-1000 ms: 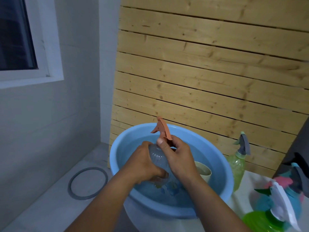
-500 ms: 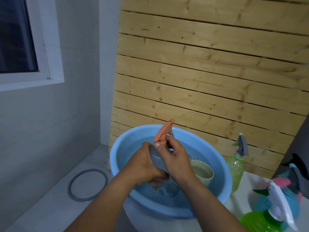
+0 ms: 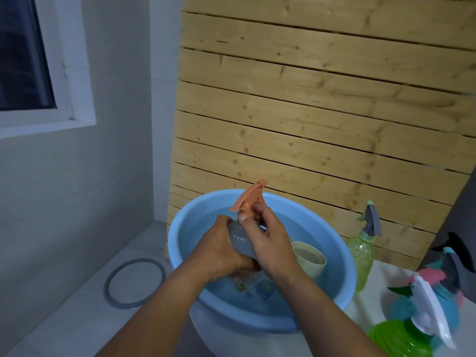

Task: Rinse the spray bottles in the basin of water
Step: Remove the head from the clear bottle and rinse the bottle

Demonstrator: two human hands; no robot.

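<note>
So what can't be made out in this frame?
Head view:
- Clear bottle: its lower half is hidden by the left hand and right hand.
- Basin: the near rim is covered by the forearms.
- Bottles at right: blurred, overlapping, cut by the frame edge; count unclear.

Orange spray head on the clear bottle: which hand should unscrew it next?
Probably the right hand: its fingers already pinch the neck under the orange spray head, while the left hand grips the clear plastic bottle over the blue basin.

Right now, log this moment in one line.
left hand: holds clear bottle | right hand: at orange sprayer | over blue basin
</note>
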